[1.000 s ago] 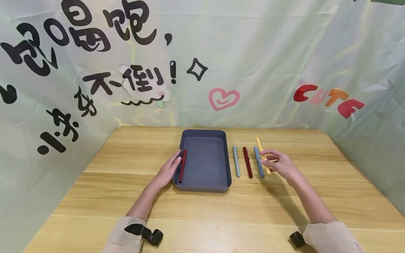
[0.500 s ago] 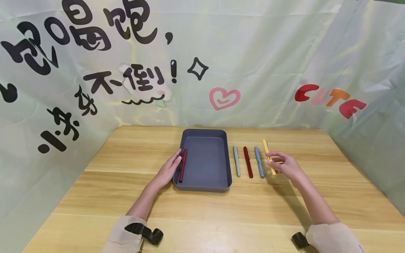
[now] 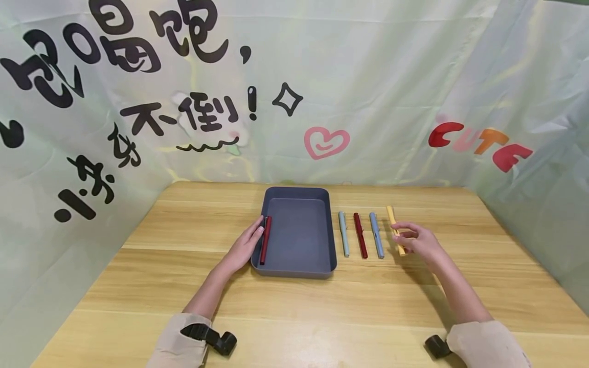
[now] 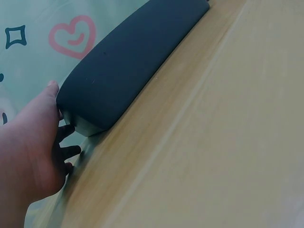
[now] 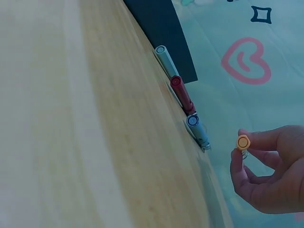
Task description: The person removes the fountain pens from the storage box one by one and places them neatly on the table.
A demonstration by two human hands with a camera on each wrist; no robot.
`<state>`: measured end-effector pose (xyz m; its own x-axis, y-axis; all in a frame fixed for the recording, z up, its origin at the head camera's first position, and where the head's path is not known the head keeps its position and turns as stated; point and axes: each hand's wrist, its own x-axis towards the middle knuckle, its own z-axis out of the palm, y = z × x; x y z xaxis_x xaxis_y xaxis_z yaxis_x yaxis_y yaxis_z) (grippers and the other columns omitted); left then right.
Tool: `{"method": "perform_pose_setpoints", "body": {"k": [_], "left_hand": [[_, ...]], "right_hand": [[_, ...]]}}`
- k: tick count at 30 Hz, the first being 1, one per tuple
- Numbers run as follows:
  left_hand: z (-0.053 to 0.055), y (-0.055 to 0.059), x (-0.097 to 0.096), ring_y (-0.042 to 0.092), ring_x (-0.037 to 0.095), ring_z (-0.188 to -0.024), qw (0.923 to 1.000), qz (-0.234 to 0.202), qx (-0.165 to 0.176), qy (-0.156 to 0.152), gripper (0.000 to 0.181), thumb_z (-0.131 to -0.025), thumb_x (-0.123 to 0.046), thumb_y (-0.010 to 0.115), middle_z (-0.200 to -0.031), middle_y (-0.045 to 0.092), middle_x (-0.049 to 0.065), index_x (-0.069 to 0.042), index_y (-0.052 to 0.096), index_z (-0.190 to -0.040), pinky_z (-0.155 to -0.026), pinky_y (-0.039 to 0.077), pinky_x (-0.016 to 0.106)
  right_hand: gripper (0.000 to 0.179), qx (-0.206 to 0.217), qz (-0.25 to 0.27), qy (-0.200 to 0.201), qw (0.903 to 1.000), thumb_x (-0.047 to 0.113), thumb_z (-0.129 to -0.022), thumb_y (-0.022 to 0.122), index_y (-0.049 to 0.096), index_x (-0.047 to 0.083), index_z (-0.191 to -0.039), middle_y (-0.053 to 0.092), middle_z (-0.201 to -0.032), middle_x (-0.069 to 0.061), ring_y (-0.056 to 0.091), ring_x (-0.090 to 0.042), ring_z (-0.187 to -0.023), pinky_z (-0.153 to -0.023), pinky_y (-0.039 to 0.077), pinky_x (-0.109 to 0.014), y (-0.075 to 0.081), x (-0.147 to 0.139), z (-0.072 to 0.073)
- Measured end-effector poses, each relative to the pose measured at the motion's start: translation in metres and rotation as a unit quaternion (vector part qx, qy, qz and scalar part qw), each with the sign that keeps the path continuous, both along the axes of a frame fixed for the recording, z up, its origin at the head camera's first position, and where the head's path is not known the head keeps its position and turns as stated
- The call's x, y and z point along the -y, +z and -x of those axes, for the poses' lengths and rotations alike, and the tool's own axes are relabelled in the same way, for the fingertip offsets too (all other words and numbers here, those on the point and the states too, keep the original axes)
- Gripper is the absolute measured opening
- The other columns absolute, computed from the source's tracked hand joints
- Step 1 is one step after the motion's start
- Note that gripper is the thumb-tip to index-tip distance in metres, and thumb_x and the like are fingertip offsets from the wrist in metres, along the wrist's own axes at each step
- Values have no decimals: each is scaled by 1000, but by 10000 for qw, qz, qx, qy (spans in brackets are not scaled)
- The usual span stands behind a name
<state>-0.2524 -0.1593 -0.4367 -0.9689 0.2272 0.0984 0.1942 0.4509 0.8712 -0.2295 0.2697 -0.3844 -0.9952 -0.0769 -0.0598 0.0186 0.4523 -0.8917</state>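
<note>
Between thumb and fingertips, my right hand [image 3: 421,241] pinches a yellow pen [image 3: 391,217]. The right wrist view shows the end of this yellow pen [image 5: 243,142] in the fingers, apart from the row of pens to its left. That row holds a light green pen [image 3: 344,234], a dark red pen [image 3: 361,236] and a blue pen [image 3: 377,235], side by side on the table. Straight fingers of my left hand [image 3: 243,249] rest against the left wall of a dark grey tray [image 3: 299,272]. Inside, a red pen [image 3: 265,240] lies along that wall.
The wooden table [image 3: 294,317] carries everything. A printed cloth [image 3: 386,92] stands behind it and along both sides. A black strap with a small camera [image 3: 226,343] sits at the left sleeve, and another black camera [image 3: 437,347] at the right one.
My right hand has moved to the right with the yellow pen, from over the blue pen to a spot beside it. My left hand and the tray have stayed put.
</note>
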Motion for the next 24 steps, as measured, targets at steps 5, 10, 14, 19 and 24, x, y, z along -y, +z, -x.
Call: {"method": "perform_pose_setpoints", "body": {"k": [5, 10, 14, 19, 24], "left_hand": [[0, 0, 0, 17, 27, -135, 10000, 18, -2, 17, 51, -101, -36, 31, -149, 20, 7, -14, 23, -147, -107, 14, 46], [-1, 0, 0, 18, 27, -134, 10000, 7, -46, 36, 51, -101, -34, 31, -149, 21, 7, -13, 24, -147, -107, 14, 46], [-1, 0, -1, 17, 27, -134, 10000, 27, -42, 33, 51, -101, -34, 31, -149, 21, 7, -13, 24, -147, -107, 14, 47], [-1, 1, -1, 17, 27, -134, 10000, 18, -42, 13, 52, -101, -36, 31, -149, 21, 7, -13, 24, -147, -107, 14, 46], [-1, 1, -1, 17, 28, -134, 9999, 6, -115, -13, 56, -100, -41, 31, -149, 21, 9, -12, 24, -147, -106, 15, 47]], "right_hand": [[47, 41, -27, -6, 10000, 13, -90, 60, 43, -9, -128, 54, -109, -21, 52, -14, -76, -63, 45, -31, -4, -2, 2], [46, 107, -78, 20, 9999, 13, -91, 59, 43, -8, -129, 54, -111, -21, 52, -13, -77, -64, 46, -30, -9, -5, 6], [46, 167, -96, 10, 9998, 14, -91, 59, 44, -8, -129, 57, -107, -18, 52, -13, -77, -64, 46, -28, -13, -8, 9], [47, 191, -65, -8, 9998, 15, -91, 60, 44, -8, -128, 59, -101, -15, 53, -12, -75, -63, 45, -28, -15, -8, 11], [46, 180, -48, 5, 9998, 15, -91, 59, 44, -9, -128, 60, -100, -14, 53, -11, -75, -63, 46, -27, -17, -9, 12]]}}
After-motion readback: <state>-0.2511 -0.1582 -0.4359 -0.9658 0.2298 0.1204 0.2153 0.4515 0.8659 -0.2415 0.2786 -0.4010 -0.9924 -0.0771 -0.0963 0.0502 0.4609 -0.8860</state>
